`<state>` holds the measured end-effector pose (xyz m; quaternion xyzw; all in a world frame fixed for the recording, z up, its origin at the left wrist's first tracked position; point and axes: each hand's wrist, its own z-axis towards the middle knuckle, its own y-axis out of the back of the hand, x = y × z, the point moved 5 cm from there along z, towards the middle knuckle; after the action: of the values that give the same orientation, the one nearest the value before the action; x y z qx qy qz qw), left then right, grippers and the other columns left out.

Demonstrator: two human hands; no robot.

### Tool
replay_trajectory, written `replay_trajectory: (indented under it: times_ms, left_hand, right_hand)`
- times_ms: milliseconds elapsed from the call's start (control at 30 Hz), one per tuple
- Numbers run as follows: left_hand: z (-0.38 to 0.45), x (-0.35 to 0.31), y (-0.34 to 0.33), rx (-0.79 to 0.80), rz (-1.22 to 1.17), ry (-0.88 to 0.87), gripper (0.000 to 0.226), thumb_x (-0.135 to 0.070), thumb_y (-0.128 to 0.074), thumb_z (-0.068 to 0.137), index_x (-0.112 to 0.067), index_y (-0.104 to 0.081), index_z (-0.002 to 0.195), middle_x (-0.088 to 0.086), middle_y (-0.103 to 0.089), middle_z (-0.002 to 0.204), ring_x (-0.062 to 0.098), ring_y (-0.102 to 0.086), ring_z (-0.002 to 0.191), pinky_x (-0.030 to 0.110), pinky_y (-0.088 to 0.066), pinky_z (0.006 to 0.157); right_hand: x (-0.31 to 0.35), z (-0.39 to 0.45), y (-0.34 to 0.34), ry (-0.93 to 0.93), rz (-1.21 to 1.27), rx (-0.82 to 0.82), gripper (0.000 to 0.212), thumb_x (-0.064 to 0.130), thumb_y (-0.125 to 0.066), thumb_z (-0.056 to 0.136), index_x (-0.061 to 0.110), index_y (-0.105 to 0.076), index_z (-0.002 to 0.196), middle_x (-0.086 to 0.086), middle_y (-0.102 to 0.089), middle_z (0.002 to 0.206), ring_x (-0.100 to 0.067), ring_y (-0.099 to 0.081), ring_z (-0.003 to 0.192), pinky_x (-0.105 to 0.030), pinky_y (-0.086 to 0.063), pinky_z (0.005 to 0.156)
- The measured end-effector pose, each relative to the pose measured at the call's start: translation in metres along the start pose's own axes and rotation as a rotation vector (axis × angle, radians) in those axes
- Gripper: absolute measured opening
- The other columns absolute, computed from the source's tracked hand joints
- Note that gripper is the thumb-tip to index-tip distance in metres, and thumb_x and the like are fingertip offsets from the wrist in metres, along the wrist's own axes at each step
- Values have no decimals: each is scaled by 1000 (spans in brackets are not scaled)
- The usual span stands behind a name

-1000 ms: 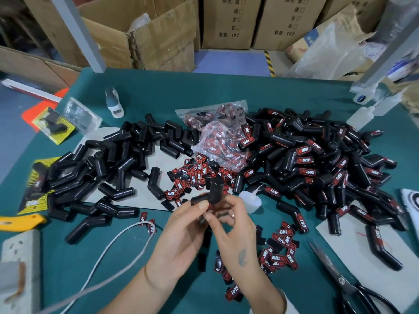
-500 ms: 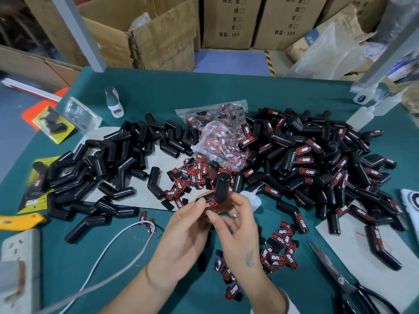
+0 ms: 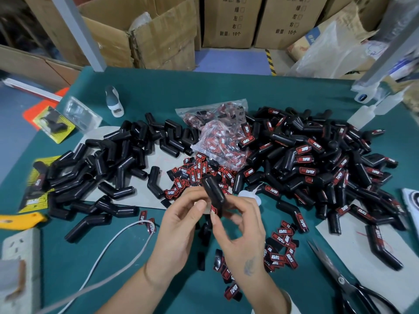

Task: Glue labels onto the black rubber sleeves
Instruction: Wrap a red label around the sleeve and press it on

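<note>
Two hands raised over the near middle of the green table (image 3: pixel 226 91), one black sleeve (image 3: pixel 214 194) between them. Left hand (image 3: pixel 181 225) curled, thumb and fingertips pinching the sleeve's lower end from the left. Right hand (image 3: pixel 240 230) curled too, thumb and forefinger gripping the same sleeve from the right, a sliver of red label (image 3: pixel 213 209) showing at its lower edge. Sleeve tilted, upper end leaning far and left, held clear of the tabletop.

Heap of bare sleeves (image 3: pixel 108 168) lying to the left; larger heap of labelled sleeves (image 3: pixel 317 162) to the right. Loose labels (image 3: pixel 195 173) scattered just beyond the hands, more labels (image 3: pixel 281 252) near and right of the right wrist. Clear bag of labels (image 3: pixel 222 141) resting between the two heaps. Small glue bottle (image 3: pixel 248 193) lying just right of the held sleeve, partly hidden. Scissors (image 3: pixel 353 284) at the near right, white cable (image 3: pixel 108 252) curving across the near left.
</note>
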<state>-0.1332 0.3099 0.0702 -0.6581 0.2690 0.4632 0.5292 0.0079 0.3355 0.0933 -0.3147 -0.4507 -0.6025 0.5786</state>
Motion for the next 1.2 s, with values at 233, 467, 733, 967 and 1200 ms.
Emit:
replay_trajectory:
  times_ms: [233, 467, 733, 967, 1200]
  left_hand:
    - [3, 3, 7, 24, 105, -47, 31, -38, -75, 97, -15, -77, 118, 10, -73, 117, 27, -67, 111, 35, -51, 101]
    - [0, 0, 5, 20, 107, -45, 30, -42, -78, 95, -22, -76, 117, 1, -76, 112, 15, -70, 105, 24, -53, 95]
    - [3, -3, 3, 26, 134, -46, 31, -45, -80, 91, -24, -77, 114, 0, -75, 110, 15, -69, 104, 28, -53, 95]
    - [11, -7, 7, 209, 66, -104, 79, -22, -71, 102, -39, -25, 164, 19, -61, 141, 23, -68, 113, 31, -56, 92]
    - [15, -10, 16, 163, 240, -192, 45, -35, -67, 103, -32, -49, 145, 10, -75, 117, 15, -67, 85, 25, -53, 62]
  right_hand:
    - [0, 0, 1, -17, -7, 4, 39, 32, -76, 90, 41, -61, 125, 16, -61, 121, -21, -65, 115, -30, -57, 88]
    - [-2, -1, 1, 14, -12, 7, 34, 37, -74, 94, 35, -62, 126, 16, -59, 119, -18, -65, 111, -20, -52, 88]
    - [1, 0, 1, -32, 1, 24, 30, 46, -71, 95, 46, -62, 124, 18, -63, 118, -18, -66, 114, -21, -53, 90]
    - [-7, 1, 4, -247, 148, 77, 33, 60, -80, 82, 42, -64, 105, 14, -74, 108, -13, -73, 101, -19, -56, 86]
    - [-3, 13, 35, 19, -106, 20, 11, 56, -61, 99, 45, -61, 98, 21, -71, 99, -5, -71, 84, -18, -56, 72]
